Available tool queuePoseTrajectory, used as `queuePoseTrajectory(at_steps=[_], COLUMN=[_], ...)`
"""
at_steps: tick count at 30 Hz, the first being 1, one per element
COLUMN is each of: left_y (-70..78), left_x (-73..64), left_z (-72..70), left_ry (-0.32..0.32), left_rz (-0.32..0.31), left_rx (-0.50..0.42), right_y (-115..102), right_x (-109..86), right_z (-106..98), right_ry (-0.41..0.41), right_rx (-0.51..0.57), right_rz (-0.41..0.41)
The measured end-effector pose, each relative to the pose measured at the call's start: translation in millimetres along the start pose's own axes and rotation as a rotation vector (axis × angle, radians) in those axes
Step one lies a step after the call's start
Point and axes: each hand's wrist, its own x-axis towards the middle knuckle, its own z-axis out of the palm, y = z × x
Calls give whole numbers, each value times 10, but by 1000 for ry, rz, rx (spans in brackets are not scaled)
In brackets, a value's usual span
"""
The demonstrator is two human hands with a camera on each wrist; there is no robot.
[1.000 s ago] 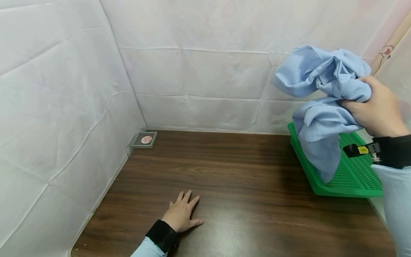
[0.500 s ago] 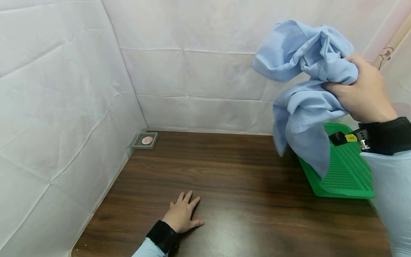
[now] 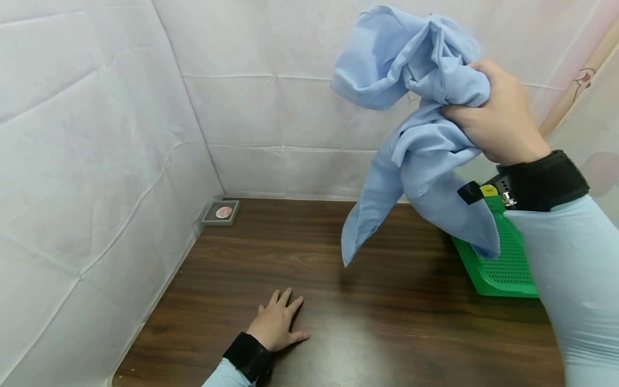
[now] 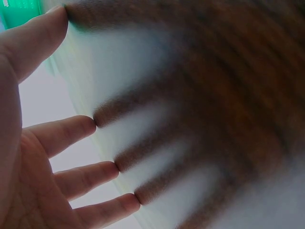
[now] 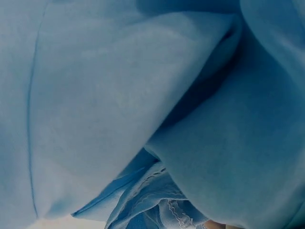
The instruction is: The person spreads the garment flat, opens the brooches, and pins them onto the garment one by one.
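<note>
High at the right of the head view, my right hand [image 3: 505,115] grips a bunched light blue cloth [image 3: 430,148] by its middle. One lobe of it sticks out to the left, and two pointed ends hang over the table and the basket. In the right wrist view the cloth [image 5: 95,109] fills nearly everything, with stitched seams at the bottom; whether it is a garment cannot be told. My left hand [image 3: 275,325] rests on the dark wooden tabletop [image 3: 309,252] with fingers spread. The left wrist view has its fingertips [image 4: 83,126] meeting their reflections on the glossy surface.
A green perforated plastic basket [image 3: 498,285] stands at the table's right side, partly covered by the cloth and my forearm. A small clear square dish [image 3: 232,212] with a pink disc sits at the back left corner. White sheeting [image 3: 290,107] rises behind and at the left.
My right hand has carried the cloth up and left, away from above the basket, and one end now hangs lower over the tabletop. My left hand has stayed in place.
</note>
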Motion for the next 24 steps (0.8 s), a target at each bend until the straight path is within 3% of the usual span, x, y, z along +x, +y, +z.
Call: queuePoseTrajectory(at_steps=[12, 24], left_y=[-1, -21], left_x=[-2, 8], left_z=[-7, 7], left_ry=[-12, -1], left_rz=[2, 11], left_rx=[-8, -13], right_y=[-344, -668], right_x=[62, 161], right_z=[223, 354], right_ry=[-14, -28], right_rx=[96, 262], right_rz=[-62, -103])
